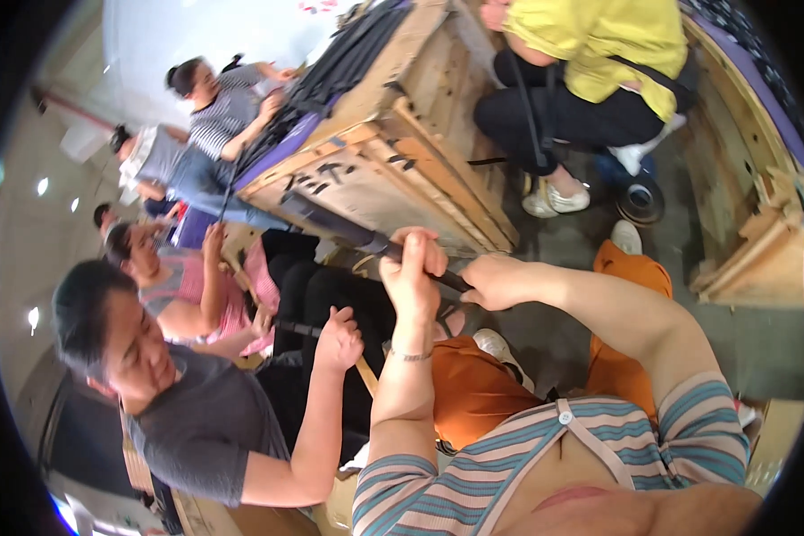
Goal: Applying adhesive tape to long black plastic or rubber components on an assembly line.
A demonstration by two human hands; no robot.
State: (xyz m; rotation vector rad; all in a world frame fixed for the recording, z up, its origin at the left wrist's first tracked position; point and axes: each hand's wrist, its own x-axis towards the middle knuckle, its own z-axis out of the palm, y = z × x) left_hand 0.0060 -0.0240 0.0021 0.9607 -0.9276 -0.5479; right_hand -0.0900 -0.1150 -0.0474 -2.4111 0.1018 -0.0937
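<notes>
My left hand [412, 265] is closed around a long black rod-like thing, which looks like a closed umbrella [335, 221]. Its thicker part slants away to the upper left, past a collar near my fingers. My right hand [498, 282] grips the thin near end, just right of my left hand. The fingertips of my right hand are partly hidden by its own back. A thin bracelet circles my left wrist.
At my left, a person in a dark grey shirt [205, 415] holds a dark stick. Others sit beyond. Black pieces [353, 67] are heaped on a wooden crate [348, 179] ahead. A person in yellow [598, 45] sits ahead right, near a black tape roll [640, 198].
</notes>
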